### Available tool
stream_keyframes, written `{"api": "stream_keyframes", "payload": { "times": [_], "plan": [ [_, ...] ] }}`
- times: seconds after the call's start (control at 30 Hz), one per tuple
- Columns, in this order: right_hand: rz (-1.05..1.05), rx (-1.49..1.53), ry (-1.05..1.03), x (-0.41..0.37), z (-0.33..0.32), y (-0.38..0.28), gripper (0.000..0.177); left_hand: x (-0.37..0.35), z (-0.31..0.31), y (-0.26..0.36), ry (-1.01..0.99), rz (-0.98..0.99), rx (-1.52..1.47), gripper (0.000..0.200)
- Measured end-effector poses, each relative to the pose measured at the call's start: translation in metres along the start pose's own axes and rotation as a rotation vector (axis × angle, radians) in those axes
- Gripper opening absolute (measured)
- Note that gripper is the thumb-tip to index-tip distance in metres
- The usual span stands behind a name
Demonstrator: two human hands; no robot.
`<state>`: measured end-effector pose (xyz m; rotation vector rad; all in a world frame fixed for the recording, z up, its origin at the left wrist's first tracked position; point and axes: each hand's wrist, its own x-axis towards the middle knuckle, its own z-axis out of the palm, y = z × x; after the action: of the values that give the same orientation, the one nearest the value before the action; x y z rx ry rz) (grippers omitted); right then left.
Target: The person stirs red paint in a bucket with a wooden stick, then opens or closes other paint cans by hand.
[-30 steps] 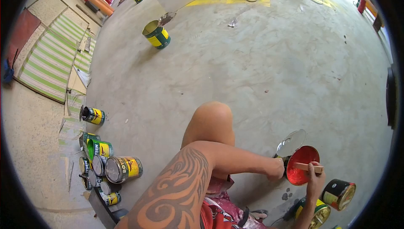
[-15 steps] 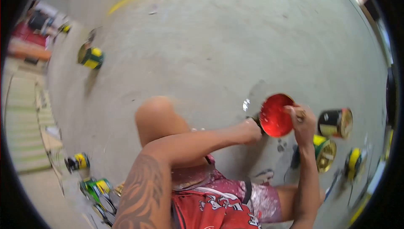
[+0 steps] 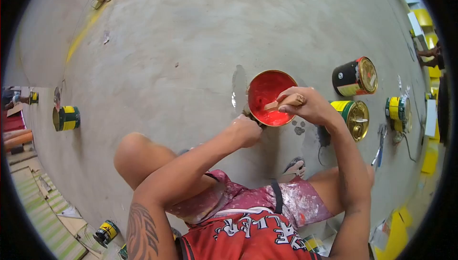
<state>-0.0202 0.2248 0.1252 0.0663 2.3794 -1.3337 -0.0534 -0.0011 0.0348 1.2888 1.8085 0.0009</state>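
Open can (image 3: 269,98) stands on the floor (image 3: 181,54), directly ahead of the crouched person. Left hand (image 3: 248,130) grips its near-left side. Right hand (image 3: 305,106) is at its right rim, clasping a stick (image 3: 285,102) that reaches over the can's mouth. To the right of the open can and farther off sits the far can (image 3: 354,76). The near can (image 3: 354,119) sits just right of the right hand (closer to the person than the far can). The outer can (image 3: 398,108) sits further right again. A lone can (image 3: 66,118) sits well apart at the far left. One foot (image 3: 294,168) rests on the floor between the open can and the person.
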Motion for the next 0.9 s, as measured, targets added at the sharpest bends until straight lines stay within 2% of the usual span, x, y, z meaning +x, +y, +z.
{"api": "stream_keyframes", "payload": {
  "times": [0.03, 0.1, 0.17, 0.27, 0.3, 0.37, 0.53, 0.6, 0.63, 0.7, 0.77, 0.83, 0.9],
  "plan": [
    [0.014, -0.003, 0.009, 0.0, -0.005, -0.001, 0.027, -0.001, -0.003, 0.001, -0.002, 0.017, 0.003, 0.043],
    [0.178, -0.102, 0.042, -0.002, -0.01, -0.005, 0.025, -0.005, -0.006, 0.003, -0.011, -0.013, 0.005, 0.044],
    [0.196, -0.155, 0.117, -0.003, -0.008, -0.007, 0.023, 0.003, 0.001, 0.0, -0.036, -0.004, 0.009, 0.046],
    [-0.042, -0.321, 0.381, 0.001, 0.005, 0.005, 0.021, 0.004, 0.005, -0.001, -0.021, 0.006, 0.013, 0.046],
    [-0.033, -0.317, 0.387, 0.002, 0.009, 0.009, 0.021, 0.004, 0.004, -0.001, -0.016, 0.0, 0.012, 0.047],
    [-0.228, -0.268, 0.38, 0.004, 0.016, 0.015, 0.021, 0.004, 0.003, 0.0, -0.014, -0.002, 0.013, 0.047],
    [-0.19, 0.038, 0.258, 0.003, 0.019, 0.018, 0.021, 0.0, -0.001, 0.001, 0.0, 0.016, 0.005, 0.044],
    [-0.084, 0.062, 0.111, 0.0, 0.01, 0.014, 0.023, -0.002, -0.002, 0.0, 0.011, 0.03, 0.002, 0.043],
    [-0.082, 0.064, 0.114, 0.0, 0.004, 0.009, 0.023, -0.003, -0.003, 0.0, 0.027, 0.041, -0.002, 0.043],
    [0.172, -0.089, 0.007, 0.0, -0.007, 0.0, 0.024, -0.004, -0.009, 0.002, -0.004, 0.038, 0.013, 0.043],
    [0.186, -0.147, 0.09, 0.004, -0.006, 0.005, 0.024, -0.004, -0.007, 0.002, -0.038, 0.035, 0.028, 0.043],
    [0.201, -0.206, 0.173, 0.004, -0.001, 0.006, 0.023, -0.001, 0.0, -0.002, 0.045, 0.055, 0.002, 0.045],
    [-0.057, -0.324, 0.343, 0.003, 0.009, 0.002, 0.024, 0.002, 0.003, -0.003, 0.039, 0.053, 0.006, 0.046]
  ]
}}
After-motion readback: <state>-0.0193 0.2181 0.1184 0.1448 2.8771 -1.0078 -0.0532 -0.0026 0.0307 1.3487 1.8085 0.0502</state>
